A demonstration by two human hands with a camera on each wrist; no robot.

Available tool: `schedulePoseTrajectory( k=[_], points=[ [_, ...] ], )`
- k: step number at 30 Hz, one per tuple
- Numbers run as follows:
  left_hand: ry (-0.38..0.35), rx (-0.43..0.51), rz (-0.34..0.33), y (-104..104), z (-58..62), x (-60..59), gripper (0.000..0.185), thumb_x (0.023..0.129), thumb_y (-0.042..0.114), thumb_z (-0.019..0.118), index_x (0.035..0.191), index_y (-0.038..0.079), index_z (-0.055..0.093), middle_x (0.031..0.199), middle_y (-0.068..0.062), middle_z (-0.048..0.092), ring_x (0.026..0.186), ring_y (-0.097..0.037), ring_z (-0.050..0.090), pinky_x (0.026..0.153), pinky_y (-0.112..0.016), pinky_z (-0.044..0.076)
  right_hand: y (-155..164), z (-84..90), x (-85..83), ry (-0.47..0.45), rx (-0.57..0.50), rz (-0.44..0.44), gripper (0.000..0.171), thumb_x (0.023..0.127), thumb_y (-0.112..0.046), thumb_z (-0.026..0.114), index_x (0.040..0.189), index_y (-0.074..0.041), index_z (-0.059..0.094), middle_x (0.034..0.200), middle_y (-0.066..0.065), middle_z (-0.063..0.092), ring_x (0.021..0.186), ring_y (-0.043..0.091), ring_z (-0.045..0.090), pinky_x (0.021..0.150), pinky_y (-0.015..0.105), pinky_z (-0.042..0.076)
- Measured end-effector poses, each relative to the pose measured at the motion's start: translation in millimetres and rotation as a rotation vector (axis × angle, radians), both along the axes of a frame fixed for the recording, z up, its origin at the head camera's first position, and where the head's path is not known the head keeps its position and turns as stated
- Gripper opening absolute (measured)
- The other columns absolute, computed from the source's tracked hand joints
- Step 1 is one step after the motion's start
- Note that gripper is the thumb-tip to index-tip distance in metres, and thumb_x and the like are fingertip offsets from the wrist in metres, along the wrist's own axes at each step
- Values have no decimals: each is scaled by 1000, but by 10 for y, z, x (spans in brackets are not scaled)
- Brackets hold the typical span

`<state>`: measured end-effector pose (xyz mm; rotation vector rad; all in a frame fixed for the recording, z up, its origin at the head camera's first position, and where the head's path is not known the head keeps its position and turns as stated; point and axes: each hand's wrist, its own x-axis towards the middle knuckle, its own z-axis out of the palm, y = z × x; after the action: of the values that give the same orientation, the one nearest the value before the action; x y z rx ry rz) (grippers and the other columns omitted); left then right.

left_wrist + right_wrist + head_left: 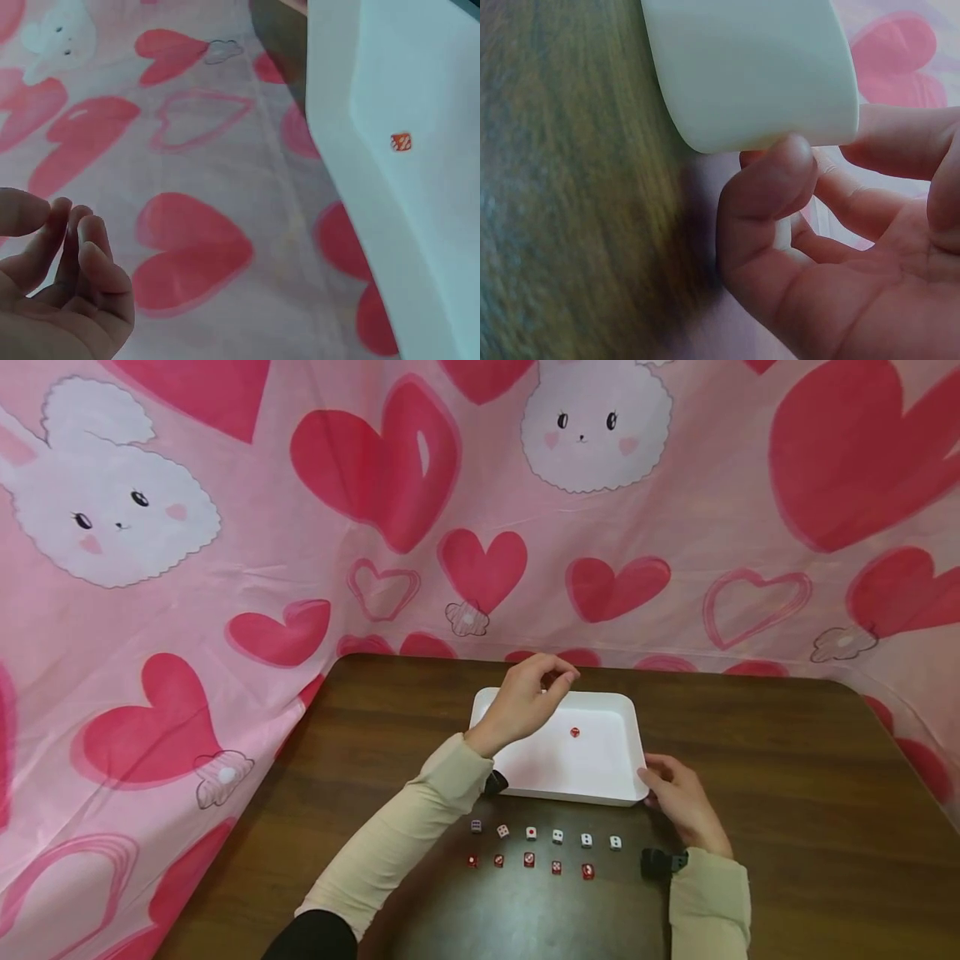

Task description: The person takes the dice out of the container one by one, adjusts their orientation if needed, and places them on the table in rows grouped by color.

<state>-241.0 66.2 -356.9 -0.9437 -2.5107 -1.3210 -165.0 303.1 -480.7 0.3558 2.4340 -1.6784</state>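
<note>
A shallow white tray [592,768] lies toward the far side of the table, with one red die [574,732] inside it. My right hand [681,802] grips the tray's near right corner; in the right wrist view the thumb [780,172] presses against the white wall. Over the tray's far left part hovers my left hand [528,693], its fingers loosely bent. Seen from the left wrist, the fingers [97,266] curl toward the thumb with nothing between them, beside the tray's edge.
In front of the tray, several white dice [557,837] form a row on the brown wooden table [795,827]. A second row of several red dice [529,860] runs nearer to me. A pink curtain [360,585] with hearts and rabbits hangs behind the table and at its sides.
</note>
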Motion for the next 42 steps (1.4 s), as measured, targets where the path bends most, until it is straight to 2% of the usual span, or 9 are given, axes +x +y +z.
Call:
schedulePoseTrajectory(
  k=[2,6,10,15,20,24,33,37,42],
  points=[
    [-22,13,4,42,-55,-45,19,97,14,56,106,4,69,104,-6,67,91,-16,59,84,-31,51,-1,1,-4,-3,0,-1,51,101,-22,48,141,8,36,129,29,48,88,15,57,70,23,51],
    [-71,13,32,115,-174,-129,19,97,15,55,107,7,70,103,-6,67,89,-16,58,79,-25,49,2,-7,-13,-1,1,-3,51,101,-23,48,140,8,37,128,29,48,88,15,56,69,23,51],
    [-145,-16,66,171,-307,-201,21,98,18,54,109,10,70,102,-5,66,87,-15,56,74,-21,45,2,-22,-19,4,4,-4,51,101,-22,49,140,8,37,129,29,48,89,15,56,69,23,51],
    [-221,-66,86,216,-476,-283,23,98,19,53,112,9,69,107,-6,66,87,-15,57,75,-22,46,-14,-20,-10,10,2,-8,49,101,-21,49,139,8,39,128,29,49,88,16,56,70,23,51],
    [-262,-141,71,242,-620,-331,26,98,15,52,116,7,69,110,-9,64,86,-17,56,75,-23,45,-30,-13,2,32,-7,-14,46,100,-18,49,137,9,40,125,29,52,85,15,56,68,23,51],
    [-252,-207,58,258,-722,-355,27,98,11,49,117,7,68,111,-10,64,87,-18,56,79,-25,45,-39,-28,-1,46,-9,-19,44,100,-14,49,136,9,42,122,28,53,82,13,56,67,23,50],
    [-275,-307,5,293,-884,-391,32,97,5,45,122,3,65,122,-15,60,106,-23,55,94,-33,44,-19,-43,-12,37,-9,-13,46,100,-18,50,138,8,40,125,28,52,86,15,57,68,24,51],
    [-339,-395,-27,303,-905,-375,37,97,6,43,130,5,60,121,-17,54,109,-28,52,97,-36,42,-3,-40,-12,26,-8,-9,48,101,-20,50,139,8,39,125,28,51,89,18,56,69,24,51],
    [-414,-520,-44,338,-924,-358,44,96,6,40,139,11,53,128,-17,47,109,-30,46,95,-38,38,11,-55,-6,37,-10,-18,46,100,-17,50,137,9,40,123,28,52,87,16,56,68,24,51]
  ],
)
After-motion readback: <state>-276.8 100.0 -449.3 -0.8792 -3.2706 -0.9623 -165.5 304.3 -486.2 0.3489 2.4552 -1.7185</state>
